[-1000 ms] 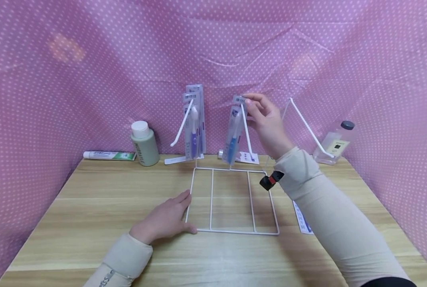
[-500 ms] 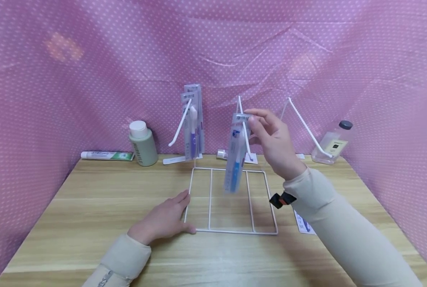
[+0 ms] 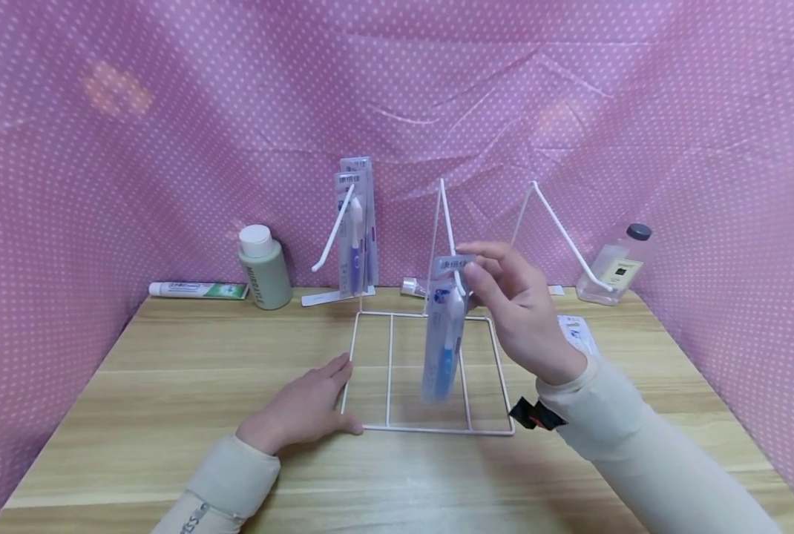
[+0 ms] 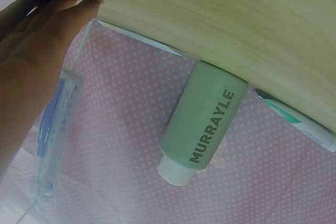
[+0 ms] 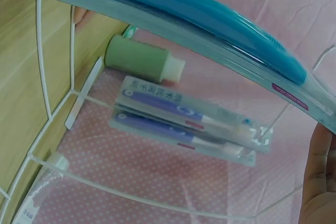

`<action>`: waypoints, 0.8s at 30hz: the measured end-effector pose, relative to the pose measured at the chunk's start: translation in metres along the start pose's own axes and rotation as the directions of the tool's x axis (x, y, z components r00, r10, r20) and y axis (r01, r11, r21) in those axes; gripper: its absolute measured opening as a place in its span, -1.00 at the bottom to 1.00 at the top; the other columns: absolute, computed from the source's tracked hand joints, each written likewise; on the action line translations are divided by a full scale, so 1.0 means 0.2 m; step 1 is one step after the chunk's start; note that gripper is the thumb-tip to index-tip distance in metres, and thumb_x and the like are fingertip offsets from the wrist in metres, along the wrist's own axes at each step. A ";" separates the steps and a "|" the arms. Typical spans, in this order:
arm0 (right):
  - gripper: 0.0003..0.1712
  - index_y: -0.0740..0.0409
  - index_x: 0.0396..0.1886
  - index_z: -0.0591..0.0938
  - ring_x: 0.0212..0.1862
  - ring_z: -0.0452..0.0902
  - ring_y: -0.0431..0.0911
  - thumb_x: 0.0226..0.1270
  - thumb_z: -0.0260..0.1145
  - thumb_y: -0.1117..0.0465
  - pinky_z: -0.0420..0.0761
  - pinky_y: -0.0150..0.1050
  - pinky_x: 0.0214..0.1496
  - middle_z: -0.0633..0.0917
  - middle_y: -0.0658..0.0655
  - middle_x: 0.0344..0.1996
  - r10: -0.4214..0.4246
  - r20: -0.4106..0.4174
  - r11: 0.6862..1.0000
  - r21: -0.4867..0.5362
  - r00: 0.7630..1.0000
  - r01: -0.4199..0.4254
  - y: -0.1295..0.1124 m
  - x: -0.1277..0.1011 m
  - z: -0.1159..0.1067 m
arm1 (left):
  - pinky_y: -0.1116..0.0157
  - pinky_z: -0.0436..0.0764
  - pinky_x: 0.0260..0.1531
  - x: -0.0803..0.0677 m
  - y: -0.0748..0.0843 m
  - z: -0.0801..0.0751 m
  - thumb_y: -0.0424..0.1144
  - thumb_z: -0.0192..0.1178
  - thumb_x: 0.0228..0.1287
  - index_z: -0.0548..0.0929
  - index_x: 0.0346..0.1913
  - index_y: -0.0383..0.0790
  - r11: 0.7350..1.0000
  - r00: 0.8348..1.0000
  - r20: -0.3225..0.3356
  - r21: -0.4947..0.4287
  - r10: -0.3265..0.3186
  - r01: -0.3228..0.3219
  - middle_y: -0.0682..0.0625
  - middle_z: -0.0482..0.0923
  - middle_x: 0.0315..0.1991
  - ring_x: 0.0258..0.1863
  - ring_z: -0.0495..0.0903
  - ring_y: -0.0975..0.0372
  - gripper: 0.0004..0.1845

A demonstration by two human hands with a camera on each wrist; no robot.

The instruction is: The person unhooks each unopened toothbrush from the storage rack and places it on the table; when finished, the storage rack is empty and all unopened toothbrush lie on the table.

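Observation:
My right hand (image 3: 520, 311) pinches the top corner of a packaged blue toothbrush (image 3: 445, 341), low on the middle arm of a white wire rack (image 3: 437, 431). The tip of that arm shows in front of the package top. In the right wrist view the blue toothbrush (image 5: 194, 17) crosses the upper part, close to the camera. My left hand (image 3: 310, 400) rests at the left side of the rack's base, thumb on the front corner. Packaged purple toothbrushes (image 3: 353, 245) hang on the left arm of the rack; nothing hangs on the right arm (image 3: 571, 233).
A green bottle (image 3: 266, 274) and a toothpaste tube (image 3: 197, 290) sit at the back left. At the back right stands a clear bottle (image 3: 614, 271) with a dark cap. A printed packet (image 3: 577, 334) lies partly behind my right arm. Pink dotted cloth surrounds the table.
My right hand has brought the packaged blue toothbrush forward and down along the middle arm, from its upper end to near its tip. The left hand has stayed on the rack.

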State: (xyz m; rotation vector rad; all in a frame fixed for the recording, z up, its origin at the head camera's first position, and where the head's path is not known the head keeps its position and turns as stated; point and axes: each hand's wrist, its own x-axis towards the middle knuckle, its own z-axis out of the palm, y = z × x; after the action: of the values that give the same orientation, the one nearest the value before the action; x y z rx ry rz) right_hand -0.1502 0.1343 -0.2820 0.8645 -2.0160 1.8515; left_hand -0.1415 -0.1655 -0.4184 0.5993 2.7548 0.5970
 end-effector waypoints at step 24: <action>-0.60 0.20 0.24 0.69 -0.46 0.66 -0.28 0.55 0.19 0.53 0.71 -0.42 -0.39 0.83 -0.08 -0.33 -0.147 0.069 0.987 -0.048 0.987 0.151 -0.13 -0.19 -0.11 | -0.15 0.37 0.55 0.00 0.00 -0.01 0.22 0.54 0.14 0.27 0.60 -0.45 1.000 1.000 0.014 0.006 0.002 -0.002 -0.27 0.12 0.68 0.56 0.32 -0.25 0.17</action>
State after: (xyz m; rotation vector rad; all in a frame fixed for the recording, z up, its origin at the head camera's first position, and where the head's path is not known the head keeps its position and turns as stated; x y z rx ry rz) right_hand -0.1083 0.1641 -0.2797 1.0427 -1.9695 1.7023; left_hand -0.1416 -0.1662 -0.4157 0.6047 2.7444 0.5830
